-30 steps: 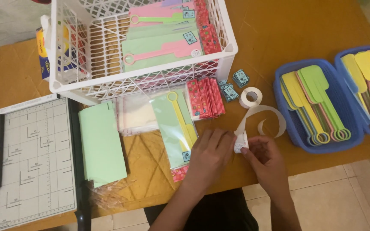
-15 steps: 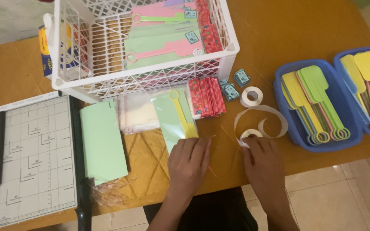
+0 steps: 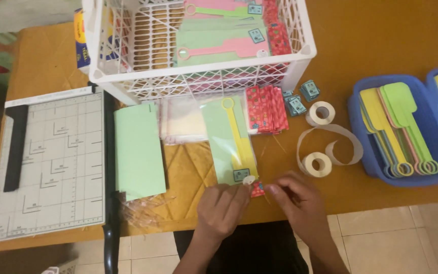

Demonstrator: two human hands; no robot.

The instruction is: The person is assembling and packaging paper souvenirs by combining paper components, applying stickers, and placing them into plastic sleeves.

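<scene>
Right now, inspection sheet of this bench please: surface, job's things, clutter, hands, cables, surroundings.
Surface: wooden table, brown.
Job's things: bagged green card with yellow stick; round white sticker at its near end.
Clutter: white crate, paper trimmer, green sheets, sticker rolls, blue trays of sticks.
Hands: left hand fingers on the sticker; right hand beside, holding nothing visible.
Cables: nothing seen.
Surroundings: tiled floor.
</scene>
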